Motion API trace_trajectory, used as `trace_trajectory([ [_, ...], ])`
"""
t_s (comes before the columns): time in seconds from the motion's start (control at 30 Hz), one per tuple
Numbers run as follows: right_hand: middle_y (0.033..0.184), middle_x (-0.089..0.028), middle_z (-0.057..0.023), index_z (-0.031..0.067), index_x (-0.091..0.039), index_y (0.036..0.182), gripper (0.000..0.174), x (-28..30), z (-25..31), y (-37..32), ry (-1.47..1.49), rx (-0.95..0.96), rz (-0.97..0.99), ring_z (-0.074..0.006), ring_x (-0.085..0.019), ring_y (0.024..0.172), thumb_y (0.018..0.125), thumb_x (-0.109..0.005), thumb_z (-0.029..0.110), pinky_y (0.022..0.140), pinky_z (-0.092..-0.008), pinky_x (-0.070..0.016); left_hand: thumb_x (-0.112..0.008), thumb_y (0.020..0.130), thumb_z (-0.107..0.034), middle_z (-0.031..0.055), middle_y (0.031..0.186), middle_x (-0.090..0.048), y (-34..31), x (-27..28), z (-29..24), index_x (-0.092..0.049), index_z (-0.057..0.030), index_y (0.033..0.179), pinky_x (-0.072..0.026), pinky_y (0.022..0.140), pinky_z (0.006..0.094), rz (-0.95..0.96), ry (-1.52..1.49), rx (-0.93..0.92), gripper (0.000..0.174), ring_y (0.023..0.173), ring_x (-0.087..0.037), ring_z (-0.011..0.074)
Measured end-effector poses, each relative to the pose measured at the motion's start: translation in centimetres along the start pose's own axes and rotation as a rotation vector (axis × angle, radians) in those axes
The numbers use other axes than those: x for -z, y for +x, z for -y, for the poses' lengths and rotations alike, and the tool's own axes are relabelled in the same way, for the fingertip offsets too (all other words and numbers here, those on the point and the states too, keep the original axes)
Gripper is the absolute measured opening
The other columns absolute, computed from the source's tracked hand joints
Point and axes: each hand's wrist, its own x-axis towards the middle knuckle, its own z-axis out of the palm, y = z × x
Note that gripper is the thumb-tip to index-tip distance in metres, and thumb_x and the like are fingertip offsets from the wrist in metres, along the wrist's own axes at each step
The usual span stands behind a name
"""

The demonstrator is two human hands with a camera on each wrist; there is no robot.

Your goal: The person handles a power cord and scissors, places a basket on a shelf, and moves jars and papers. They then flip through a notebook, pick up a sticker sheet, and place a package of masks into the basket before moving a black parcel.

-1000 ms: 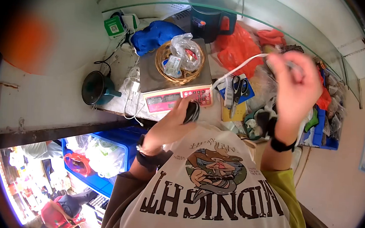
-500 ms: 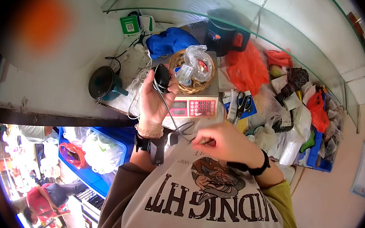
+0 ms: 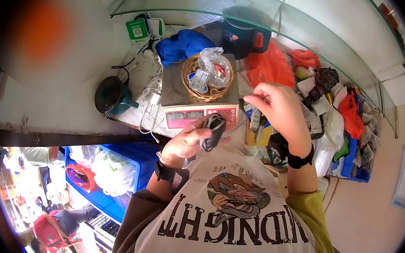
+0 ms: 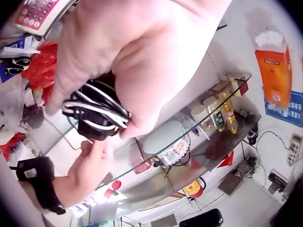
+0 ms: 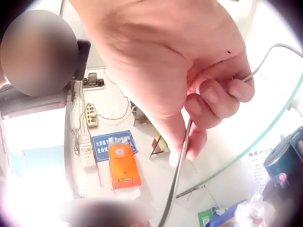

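Note:
In the head view my left hand grips a black device wrapped with cable, in front of the scale. The left wrist view shows black and white cable turns around it, between my fingers and thumb. Raised to the right of the scale, my right hand has its fingers curled. In the right wrist view that hand pinches a thin grey cable, which runs down from the fingertips; another stretch leaves past the little finger.
A wicker basket with plastic bags sits on the scale. Beyond are a blue cloth and a dark jug. Scissors, red bags and packets crowd the right; a dark pot stands left. A glass edge crosses behind.
My left hand has come down and toward me from beside the basket with the wrapped device. My right hand has risen from near the shirt, away to the right.

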Motion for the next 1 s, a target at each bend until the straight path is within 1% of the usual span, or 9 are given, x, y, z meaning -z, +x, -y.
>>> trace_trajectory([
  [0.2,0.074,-0.06,-0.0074,-0.0005,-0.057,0.084,0.017,-2.1,2.3,1.1,0.388,0.037,0.064,-0.0112,-0.059,0.066,0.084,-0.066,0.014,0.057,-0.027,-0.045,-0.055,0.089,-0.007,0.0142,0.137,-0.04,0.6,-1.5,0.1,-0.022,-0.0004,0.144,-0.0359,0.104,0.037,0.221,0.21,0.141,0.065,0.127,-0.041,0.0216],
  [0.33,0.083,-0.061,-0.008,-0.0011,-0.053,0.096,0.009,-3.5,3.4,-0.4,0.555,0.193,0.151,-0.0145,-0.059,0.072,0.087,-0.055,0.001,0.065,-0.0272,-0.0472,-0.055,0.086,-0.005,0.0157,0.133,-0.042,1.3,-0.9,0.1,-0.027,0.0019,0.14,-0.0299,0.104,0.0301,0.052,0.966,-0.101,0.062,0.127,-0.037,0.0197],
  [0.43,0.084,-0.061,-0.0102,0.0026,-0.055,0.095,0.008,-4.0,5.0,-1.8,0.436,0.236,0.066,-0.0234,-0.062,0.074,0.087,-0.056,0.003,0.063,-0.0299,-0.0467,-0.051,0.083,-0.004,0.0122,0.127,-0.05,1.9,0.5,0.0,-0.042,0.0035,0.13,-0.035,0.1,0.0311,-0.162,0.233,-0.169,0.048,0.12,-0.046,0.0221],
  [0.47,0.084,-0.061,-0.0106,0.0036,-0.056,0.095,0.008,-4.5,5.1,-2.2,0.346,0.289,0.014,-0.0264,-0.062,0.075,0.087,-0.057,0.004,0.063,-0.0311,-0.047,-0.047,0.086,-0.011,0.0105,0.119,-0.054,1.9,0.7,0.0,-0.043,0.0002,0.13,-0.0385,0.097,0.0338,-0.047,0.506,-0.417,0.046,0.112,-0.051,0.0228],
  [0.53,0.088,-0.062,-0.0098,0.0038,-0.057,0.096,0.015,-5.2,5.2,-2.9,0.247,0.355,-0.001,-0.0283,-0.062,0.076,0.082,-0.059,0.005,0.062,-0.0327,-0.0484,-0.048,0.087,-0.016,0.0089,0.108,-0.058,2.0,1.1,-0.6,-0.047,-0.001,0.128,-0.0445,0.088,0.0357,-0.048,-0.308,-0.179,0.043,0.097,-0.057,0.0213],
  [0.67,0.101,-0.061,-0.0115,0.0015,-0.056,0.103,0.033,-5.8,6.1,-4.2,-0.152,0.543,0.061,-0.0258,-0.063,0.078,0.07,-0.062,0.004,0.065,-0.0334,-0.0525,-0.06,0.086,-0.021,0.006,0.086,-0.056,1.9,-2.3,-0.9,-0.048,-0.0059,0.122,-0.0469,0.066,0.0264,-0.432,-0.039,-0.249,0.041,0.076,-0.057,0.0165],
  [0.8,0.098,-0.06,-0.0112,0.0022,-0.054,0.106,0.034,-7.6,5.6,-5.0,-0.141,0.521,-0.087,-0.0212,-0.063,0.074,0.074,-0.064,0.004,0.066,-0.0317,-0.0531,-0.061,0.086,-0.012,0.0084,0.089,-0.056,3.5,0.0,-0.8,-0.051,0.0007,0.108,-0.0506,0.072,0.0295,-0.427,-0.431,-0.395,0.028,0.082,-0.058,0.0189],
  [0.87,0.097,-0.06,-0.0101,0.0026,-0.054,0.106,0.031,-7.8,5.0,-5.1,-0.03,0.477,-0.025,-0.018,-0.063,0.073,0.077,-0.065,0.004,0.066,-0.0302,-0.0529,-0.057,0.086,-0.011,0.0176,0.106,-0.057,3.6,-0.6,-2.2,-0.051,0.0043,0.106,-0.0454,0.101,0.0381,-0.43,-0.655,-0.476,0.026,0.109,-0.054,0.0315],
  [1.0,0.082,-0.061,-0.0059,0.0021,-0.052,0.105,0.019,-6.5,2.4,-3.6,0.795,-0.083,0.247,-0.0093,-0.058,0.071,0.089,-0.061,0.007,0.063,-0.0225,-0.0471,-0.054,0.085,-0.013,0.0262,0.13,-0.045,2.7,0.4,-3.7,-0.049,0.0095,0.115,-0.0418,0.103,0.0503,-0.08,-0.817,-0.411,0.038,0.127,-0.04,0.0409],
])
